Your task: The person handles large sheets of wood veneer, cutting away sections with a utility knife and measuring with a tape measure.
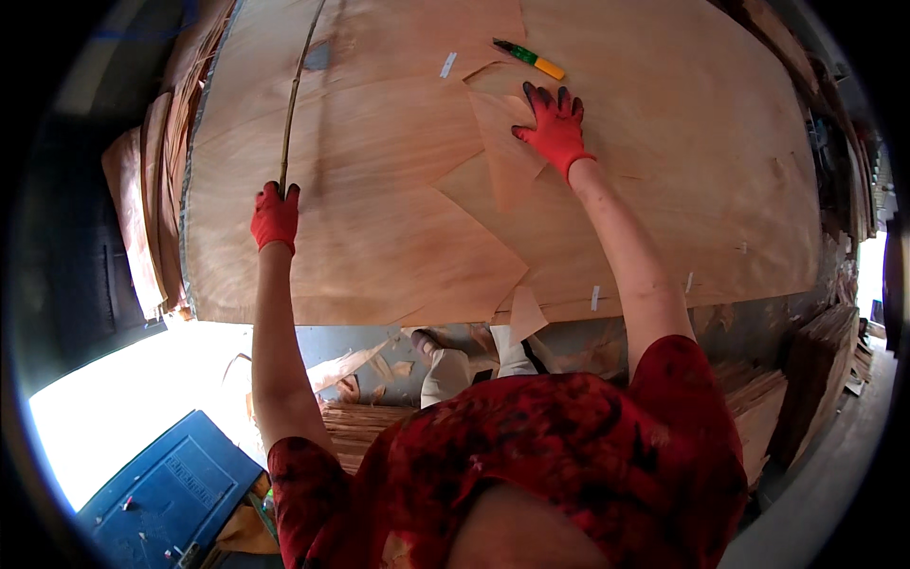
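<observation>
Both my hands wear red gloves with dark fingertips. My left hand [275,216] is closed round the near end of a long thin stick [292,100], which reaches away over the sheet to the far edge of view. My right hand [553,126] lies with fingers spread on a loose piece of wood veneer [502,156]. Under it is a large veneer sheet [398,180] with jagged, overlapping edges down its middle. Just beyond my right hand rests a utility knife [529,58] with a green and yellow handle.
Veneer sheets [147,209] stand along the left side. More stacked veneer [815,370] is at the lower right. Small white tape strips [595,298] dot the sheet. A blue panel [175,488] lies at the lower left. Scraps [351,368] litter the floor by my feet.
</observation>
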